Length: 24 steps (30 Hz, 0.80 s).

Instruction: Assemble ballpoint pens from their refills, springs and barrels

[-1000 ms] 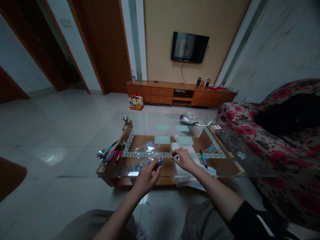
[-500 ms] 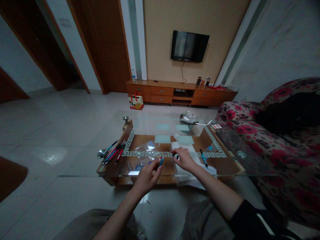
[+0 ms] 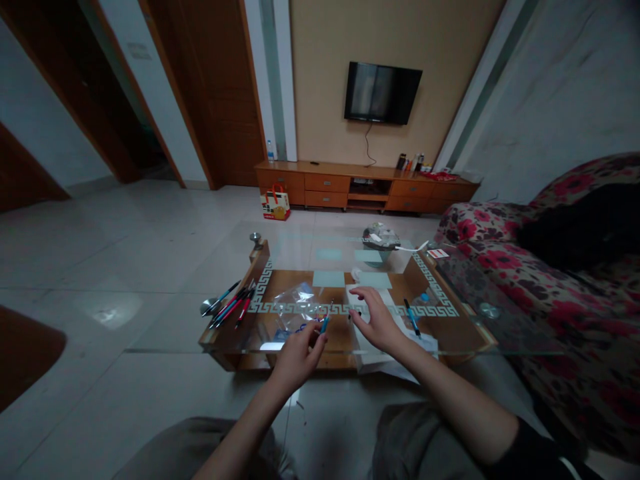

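My left hand (image 3: pixel 296 355) is closed in a pinch on a blue pen (image 3: pixel 325 323), held tip-up over the glass coffee table (image 3: pixel 165 320). To its right, my right hand (image 3: pixel 377 319) hovers over a white sheet (image 3: pixel 373 333) with its fingers spread; a small dark piece (image 3: pixel 354 314) sits by the thumb, and I cannot tell whether it is held. A clear plastic bag (image 3: pixel 295 300) lies just beyond my left hand. Another blue pen (image 3: pixel 411 317) lies right of my right hand.
A bunch of red, blue and black pens (image 3: pixel 231 305) lies at the table's left end. A bowl with wrapped things (image 3: pixel 381 236) stands at the far edge. A floral sofa (image 3: pixel 545 280) flanks the right. A wooden TV cabinet (image 3: pixel 360 187) and gift bag (image 3: pixel 275 202) stand beyond.
My right hand has opened from a pinch and spread its fingers over the white sheet. My left hand keeps its grip on the blue pen. The view has shifted slightly.
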Motion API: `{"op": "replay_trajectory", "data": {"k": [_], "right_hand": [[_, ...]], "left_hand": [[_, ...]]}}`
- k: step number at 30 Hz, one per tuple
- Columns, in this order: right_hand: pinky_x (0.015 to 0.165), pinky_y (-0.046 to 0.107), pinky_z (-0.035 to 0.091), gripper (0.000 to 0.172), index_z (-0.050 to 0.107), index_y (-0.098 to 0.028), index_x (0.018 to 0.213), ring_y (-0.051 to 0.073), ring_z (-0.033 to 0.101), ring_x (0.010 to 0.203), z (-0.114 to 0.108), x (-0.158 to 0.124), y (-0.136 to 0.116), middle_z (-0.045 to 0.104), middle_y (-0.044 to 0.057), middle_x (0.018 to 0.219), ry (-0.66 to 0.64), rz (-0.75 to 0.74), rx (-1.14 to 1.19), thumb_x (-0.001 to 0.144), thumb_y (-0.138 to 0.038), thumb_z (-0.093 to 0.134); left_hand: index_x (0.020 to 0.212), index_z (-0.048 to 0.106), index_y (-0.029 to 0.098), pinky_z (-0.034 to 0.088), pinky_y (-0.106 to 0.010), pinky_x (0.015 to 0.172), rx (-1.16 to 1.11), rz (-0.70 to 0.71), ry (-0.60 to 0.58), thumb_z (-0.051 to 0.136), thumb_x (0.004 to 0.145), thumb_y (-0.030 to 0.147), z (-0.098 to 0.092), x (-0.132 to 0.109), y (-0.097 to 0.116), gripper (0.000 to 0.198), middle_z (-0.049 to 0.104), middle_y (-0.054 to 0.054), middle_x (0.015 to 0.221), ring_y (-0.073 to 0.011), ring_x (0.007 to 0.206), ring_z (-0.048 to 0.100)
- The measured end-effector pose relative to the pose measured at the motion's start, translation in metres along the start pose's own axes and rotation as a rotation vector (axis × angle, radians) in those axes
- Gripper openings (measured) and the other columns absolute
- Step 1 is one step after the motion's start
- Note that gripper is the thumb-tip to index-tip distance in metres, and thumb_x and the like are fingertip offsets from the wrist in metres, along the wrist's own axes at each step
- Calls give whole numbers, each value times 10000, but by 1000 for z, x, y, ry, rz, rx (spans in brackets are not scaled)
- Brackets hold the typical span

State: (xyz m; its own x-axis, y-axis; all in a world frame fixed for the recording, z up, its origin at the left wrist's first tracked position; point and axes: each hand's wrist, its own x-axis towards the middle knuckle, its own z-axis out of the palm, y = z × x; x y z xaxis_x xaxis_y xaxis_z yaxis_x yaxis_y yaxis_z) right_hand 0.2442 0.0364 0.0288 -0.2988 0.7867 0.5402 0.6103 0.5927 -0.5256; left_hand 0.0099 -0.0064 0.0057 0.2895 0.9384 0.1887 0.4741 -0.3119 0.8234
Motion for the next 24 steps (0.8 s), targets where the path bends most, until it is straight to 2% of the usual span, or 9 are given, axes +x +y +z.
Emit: {"op": "replay_trajectory", "data": {"k": [3, 7, 21, 24], "right_hand": [[981, 461, 453, 399, 522, -257, 1288, 262, 539, 1129, -6, -2, -18, 585, 102, 1219, -15, -29, 59, 899, -168, 538], [997, 486, 444, 470, 503, -277, 1353, 271, 537, 1153, -5, -6, -30, 599, 100, 1233, -82, -73, 87, 900, -160, 541], [1015, 482, 437, 562, 449, -292, 1432, 255, 526, 1174, 3, -12, -21, 599, 91, 1279, -200, -104, 87, 902, -156, 574], [1015, 494, 435, 565, 444, -292, 1435, 260, 529, 1176, 4, -13, -20, 601, 94, 1282, -193, -107, 99, 902, -158, 574]], "left_hand": [[989, 612, 217, 465, -250, 659, 26, -18, -8, 486, 952, 349, 2, 0, -3, 186, 718, -26, 801, -177, 685, 664], [998, 609, 216, 471, -259, 664, 32, -23, -21, 482, 955, 361, 4, 0, -5, 198, 717, -30, 791, -183, 682, 667], [1038, 611, 210, 452, -235, 634, 0, 18, -78, 481, 952, 335, 7, -1, -4, 200, 715, -30, 803, -173, 704, 666], [1125, 605, 209, 447, -234, 629, 12, 15, -84, 485, 949, 326, 6, -2, -2, 243, 710, -27, 785, -173, 689, 662]]}}
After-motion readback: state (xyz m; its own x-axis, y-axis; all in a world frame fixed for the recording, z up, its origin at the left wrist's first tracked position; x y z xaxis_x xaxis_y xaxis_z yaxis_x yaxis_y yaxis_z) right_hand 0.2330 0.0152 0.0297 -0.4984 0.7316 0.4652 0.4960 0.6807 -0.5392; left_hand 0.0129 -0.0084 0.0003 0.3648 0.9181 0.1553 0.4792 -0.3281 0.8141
